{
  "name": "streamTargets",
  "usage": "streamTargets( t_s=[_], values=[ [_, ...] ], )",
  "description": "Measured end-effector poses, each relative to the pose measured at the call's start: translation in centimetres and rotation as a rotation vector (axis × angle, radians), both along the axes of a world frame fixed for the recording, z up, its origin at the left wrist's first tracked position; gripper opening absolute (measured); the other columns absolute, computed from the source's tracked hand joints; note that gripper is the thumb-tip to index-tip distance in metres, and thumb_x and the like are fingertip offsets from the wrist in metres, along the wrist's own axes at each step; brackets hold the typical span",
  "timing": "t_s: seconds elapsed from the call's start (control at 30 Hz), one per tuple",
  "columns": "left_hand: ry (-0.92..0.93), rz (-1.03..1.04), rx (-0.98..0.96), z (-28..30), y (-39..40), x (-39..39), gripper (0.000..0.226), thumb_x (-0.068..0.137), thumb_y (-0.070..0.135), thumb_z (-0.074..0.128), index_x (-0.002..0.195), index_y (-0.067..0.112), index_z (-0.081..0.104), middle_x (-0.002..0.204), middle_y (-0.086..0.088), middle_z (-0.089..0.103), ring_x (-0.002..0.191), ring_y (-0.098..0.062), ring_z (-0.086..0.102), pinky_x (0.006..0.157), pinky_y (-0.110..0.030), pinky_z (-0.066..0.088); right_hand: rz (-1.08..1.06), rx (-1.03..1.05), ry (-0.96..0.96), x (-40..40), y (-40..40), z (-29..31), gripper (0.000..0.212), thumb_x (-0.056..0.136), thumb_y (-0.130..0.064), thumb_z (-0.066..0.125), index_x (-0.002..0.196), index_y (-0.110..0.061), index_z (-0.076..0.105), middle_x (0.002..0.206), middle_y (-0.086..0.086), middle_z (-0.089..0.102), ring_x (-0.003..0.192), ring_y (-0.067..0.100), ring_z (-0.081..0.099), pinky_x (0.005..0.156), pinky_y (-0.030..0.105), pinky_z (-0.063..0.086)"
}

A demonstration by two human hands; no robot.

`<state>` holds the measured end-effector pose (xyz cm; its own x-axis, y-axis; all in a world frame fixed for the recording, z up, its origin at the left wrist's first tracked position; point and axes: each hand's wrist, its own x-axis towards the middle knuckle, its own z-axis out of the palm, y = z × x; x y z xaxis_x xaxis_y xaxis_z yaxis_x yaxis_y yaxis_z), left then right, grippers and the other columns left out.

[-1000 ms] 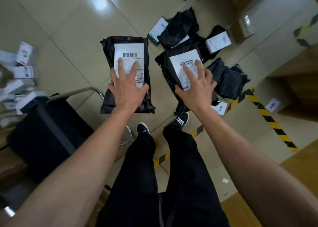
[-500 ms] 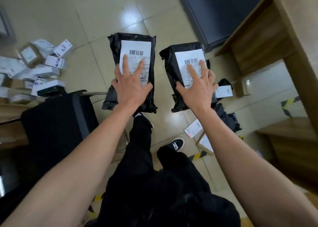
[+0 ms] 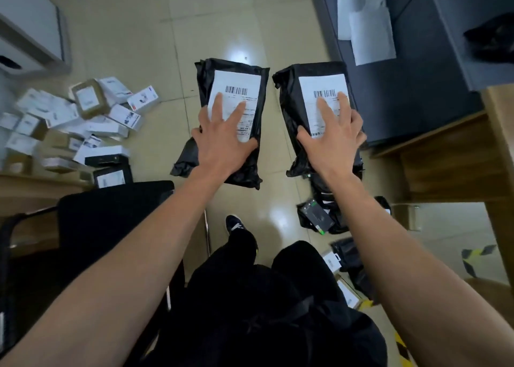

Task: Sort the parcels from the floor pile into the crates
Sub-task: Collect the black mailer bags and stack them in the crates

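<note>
The left hand (image 3: 222, 141) grips a black labelled parcel (image 3: 236, 94) held above the floor, fingers across its label, thumb round the edge; the right hand (image 3: 332, 141) grips a second parcel (image 3: 314, 88) likewise, just beside the first.

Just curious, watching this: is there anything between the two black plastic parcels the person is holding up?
Nothing. In the head view, only a narrow gap separates the left black plastic parcel from the right black plastic parcel, with bare beige floor tile behind it.

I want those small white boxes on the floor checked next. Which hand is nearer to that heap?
Left. The left hand, gripping a black parcel, is just right of the heap of boxes; the right hand is further right.
</note>
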<state>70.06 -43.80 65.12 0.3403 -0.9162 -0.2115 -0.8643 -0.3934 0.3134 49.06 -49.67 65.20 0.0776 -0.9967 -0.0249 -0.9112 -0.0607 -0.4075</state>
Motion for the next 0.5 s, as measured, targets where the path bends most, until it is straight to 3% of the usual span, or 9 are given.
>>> streamTargets(
  t_s=[0.5],
  values=[
    [-0.060,-0.008,0.002,1.2,-21.1,5.7,0.081,0.082,0.054,0.068,0.154,0.042,0.032,0.168,-0.001,0.006,0.151,-0.036,0.010,0.114,-0.066,0.025,0.009,0.010,-0.129,5.8,-22.0,0.6,0.071,0.081,-0.052,0.069,0.147,-0.036,0.047,0.166,-0.002,0.019,0.144,0.032,0.024,0.110,0.055,0.026]
  ],
)
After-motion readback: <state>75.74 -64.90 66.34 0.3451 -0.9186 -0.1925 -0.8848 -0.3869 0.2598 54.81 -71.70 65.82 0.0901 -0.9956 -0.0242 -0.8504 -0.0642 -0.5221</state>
